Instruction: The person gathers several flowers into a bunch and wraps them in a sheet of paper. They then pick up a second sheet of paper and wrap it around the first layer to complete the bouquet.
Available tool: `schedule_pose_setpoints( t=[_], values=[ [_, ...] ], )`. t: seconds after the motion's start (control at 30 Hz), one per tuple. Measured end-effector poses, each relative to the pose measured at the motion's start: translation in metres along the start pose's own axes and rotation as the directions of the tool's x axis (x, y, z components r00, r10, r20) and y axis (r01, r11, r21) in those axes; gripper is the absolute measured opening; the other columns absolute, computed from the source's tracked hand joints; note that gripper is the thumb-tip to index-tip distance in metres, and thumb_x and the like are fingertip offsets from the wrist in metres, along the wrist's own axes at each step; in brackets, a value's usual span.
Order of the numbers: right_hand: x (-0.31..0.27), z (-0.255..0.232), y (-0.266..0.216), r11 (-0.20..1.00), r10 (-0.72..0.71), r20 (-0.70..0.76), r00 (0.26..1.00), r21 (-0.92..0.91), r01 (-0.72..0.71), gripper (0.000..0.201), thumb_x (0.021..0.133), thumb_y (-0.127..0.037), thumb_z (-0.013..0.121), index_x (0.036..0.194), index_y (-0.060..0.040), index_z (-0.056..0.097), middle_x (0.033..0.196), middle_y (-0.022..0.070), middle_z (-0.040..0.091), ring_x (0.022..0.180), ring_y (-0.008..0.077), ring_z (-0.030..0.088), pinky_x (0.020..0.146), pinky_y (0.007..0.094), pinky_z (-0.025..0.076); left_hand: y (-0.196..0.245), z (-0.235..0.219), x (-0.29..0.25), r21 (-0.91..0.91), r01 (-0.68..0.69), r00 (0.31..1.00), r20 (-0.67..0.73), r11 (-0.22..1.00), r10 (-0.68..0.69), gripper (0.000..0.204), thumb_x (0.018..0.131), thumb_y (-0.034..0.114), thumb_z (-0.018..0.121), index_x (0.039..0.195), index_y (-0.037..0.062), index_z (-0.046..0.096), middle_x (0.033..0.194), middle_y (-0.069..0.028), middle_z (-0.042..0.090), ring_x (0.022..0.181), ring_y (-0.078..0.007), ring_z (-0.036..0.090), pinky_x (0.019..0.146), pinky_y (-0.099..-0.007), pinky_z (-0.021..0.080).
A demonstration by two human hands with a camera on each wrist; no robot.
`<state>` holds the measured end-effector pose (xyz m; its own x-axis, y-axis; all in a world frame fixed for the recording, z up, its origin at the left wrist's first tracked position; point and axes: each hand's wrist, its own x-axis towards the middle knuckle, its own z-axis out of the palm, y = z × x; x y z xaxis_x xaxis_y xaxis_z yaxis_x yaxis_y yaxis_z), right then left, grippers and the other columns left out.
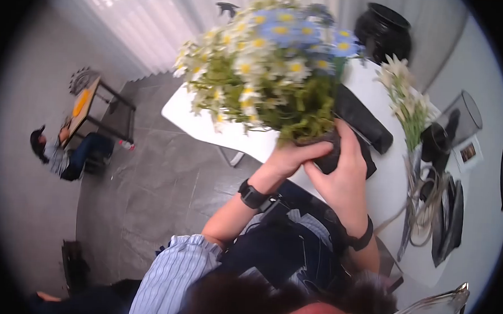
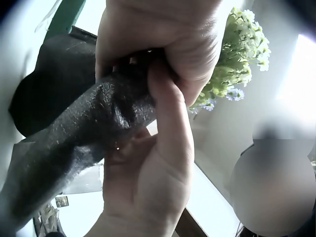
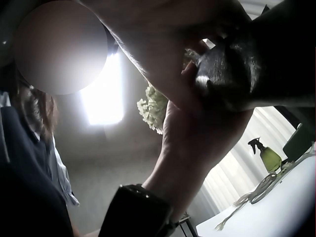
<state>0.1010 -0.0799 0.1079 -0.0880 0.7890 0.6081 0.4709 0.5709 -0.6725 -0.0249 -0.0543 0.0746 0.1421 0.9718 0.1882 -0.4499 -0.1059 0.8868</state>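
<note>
A bunch of white and blue daisies (image 1: 266, 68) stands up from both hands, blurred in the head view. Crinkled black wrapping (image 2: 118, 106) covers its stems below the green leaves and runs down as a tapering tube. My left hand (image 1: 288, 160) grips the wrapped stems just beneath the leaves, thumb across the front. Close beside it, my right hand (image 1: 345, 175) holds the same wrapping from the other side, its thumb meeting the left one. In the right wrist view the wrapping (image 3: 232, 74) shows between both hands; some fingers are hidden behind it.
The white table (image 1: 200, 112) bears pale lilies (image 1: 403, 93), a clear vase (image 1: 464, 110), a small picture card (image 1: 469, 153) and coiled cord (image 1: 423, 215). A black pot (image 1: 382, 31) stands behind. One green spray bottle (image 3: 269, 158) is beyond. A seated person (image 1: 66, 154) is at another table.
</note>
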Motion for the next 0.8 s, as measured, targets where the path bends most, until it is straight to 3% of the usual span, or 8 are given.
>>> schedule_pose_setpoints(
  t=[0.17, 0.27, 0.33, 0.4, 0.43, 0.57, 0.7, 0.8],
  values=[
    [-0.009, -0.001, 0.029, 0.996, 0.088, 0.032, 0.996, -0.037, -0.087, 0.061, 0.061, -0.012, 0.070, 0.116, -0.0059, 0.044, 0.097, 0.0160, 0.054, 0.089, 0.0342, 0.055, 0.078, 0.0405, 0.044, -0.027, 0.001, 0.012, -0.186, 0.202, 0.977, 0.109, 0.962, -0.184, 0.047, 0.071, 0.007, 0.065, 0.114, -0.0008, 0.048, 0.102, -0.0095, 0.057, 0.092, -0.0200, 0.057, 0.081, -0.0312, 0.048],
    [-0.001, -0.010, 0.041, 0.984, -0.007, -0.147, 0.989, -0.175, -0.019, 0.064, 0.059, -0.011, 0.071, 0.116, -0.0057, 0.044, 0.096, 0.0152, 0.055, 0.087, 0.0341, 0.055, 0.076, 0.0408, 0.044, -0.029, 0.012, 0.036, -0.212, 0.340, 0.924, 0.254, 0.916, -0.284, 0.051, 0.071, 0.005, 0.068, 0.118, 0.0001, 0.048, 0.109, -0.0098, 0.056, 0.098, -0.0197, 0.055, 0.088, -0.0309, 0.043],
    [0.010, -0.023, 0.045, 0.886, -0.100, -0.253, 0.962, -0.463, -0.029, 0.068, 0.056, -0.010, 0.072, 0.118, -0.0085, 0.044, 0.098, 0.0109, 0.054, 0.087, 0.0300, 0.055, 0.071, 0.0390, 0.042, -0.032, 0.020, 0.053, -0.232, 0.255, 0.900, 0.411, 0.939, -0.143, 0.066, 0.072, 0.010, 0.071, 0.128, 0.0010, 0.037, 0.122, -0.0149, 0.047, 0.113, -0.0223, 0.046, 0.094, -0.0335, 0.039],
    [0.021, -0.033, 0.050, 0.768, -0.242, -0.310, 0.919, -0.641, -0.014, 0.064, 0.057, -0.009, 0.070, 0.117, -0.0105, 0.046, 0.099, 0.0084, 0.054, 0.085, 0.0265, 0.054, 0.069, 0.0371, 0.040, -0.051, 0.013, 0.044, -0.221, 0.139, 0.972, 0.215, 0.965, -0.090, 0.074, 0.073, 0.010, 0.071, 0.133, 0.0037, 0.028, 0.127, -0.0180, 0.043, 0.119, -0.0253, 0.041, 0.096, -0.0354, 0.037],
    [0.021, -0.033, 0.054, 0.724, -0.227, -0.287, 0.931, -0.689, -0.035, 0.062, 0.059, -0.009, 0.069, 0.117, -0.0113, 0.047, 0.099, 0.0077, 0.053, 0.084, 0.0257, 0.054, 0.068, 0.0362, 0.039, -0.044, 0.009, 0.034, 0.001, 0.121, 0.987, 0.108, 0.993, -0.120, 0.072, 0.077, 0.010, 0.067, 0.134, 0.0015, 0.025, 0.123, -0.0202, 0.047, 0.120, -0.0249, 0.041, 0.097, -0.0352, 0.036],
    [0.002, -0.003, 0.093, 0.566, -0.118, -0.148, 0.982, -0.822, -0.056, 0.054, 0.064, -0.013, 0.064, 0.115, -0.0146, 0.049, 0.097, 0.0057, 0.053, 0.078, 0.0230, 0.051, 0.065, 0.0334, 0.037, -0.060, -0.029, -0.003, 0.254, 0.205, 0.975, -0.138, 0.945, -0.174, 0.046, 0.079, 0.005, 0.062, 0.120, 0.0011, 0.041, 0.108, -0.0131, 0.055, 0.102, -0.0181, 0.052, 0.089, -0.0306, 0.042],
    [-0.006, 0.025, 0.116, 0.462, 0.046, -0.006, 0.999, -0.886, -0.027, 0.051, 0.069, -0.018, 0.062, 0.118, -0.0162, 0.048, 0.098, 0.0068, 0.051, 0.079, 0.0220, 0.049, 0.065, 0.0333, 0.036, -0.075, -0.044, -0.015, 0.248, 0.257, 0.951, -0.234, 0.934, -0.200, 0.034, 0.080, 0.003, 0.060, 0.111, 0.0005, 0.047, 0.104, -0.0098, 0.056, 0.097, -0.0151, 0.053, 0.085, -0.0284, 0.044],
    [-0.014, 0.042, 0.109, 0.564, 0.186, 0.100, 0.977, -0.826, -0.022, 0.062, 0.067, -0.023, 0.069, 0.122, -0.0152, 0.044, 0.110, 0.0093, 0.048, 0.091, 0.0240, 0.048, 0.073, 0.0367, 0.036, -0.084, -0.051, -0.019, 0.353, 0.161, 0.970, -0.228, 0.922, -0.082, 0.033, 0.080, 0.002, 0.060, 0.109, -0.0002, 0.047, 0.105, -0.0091, 0.052, 0.100, -0.0154, 0.051, 0.082, -0.0271, 0.045]
  ],
)
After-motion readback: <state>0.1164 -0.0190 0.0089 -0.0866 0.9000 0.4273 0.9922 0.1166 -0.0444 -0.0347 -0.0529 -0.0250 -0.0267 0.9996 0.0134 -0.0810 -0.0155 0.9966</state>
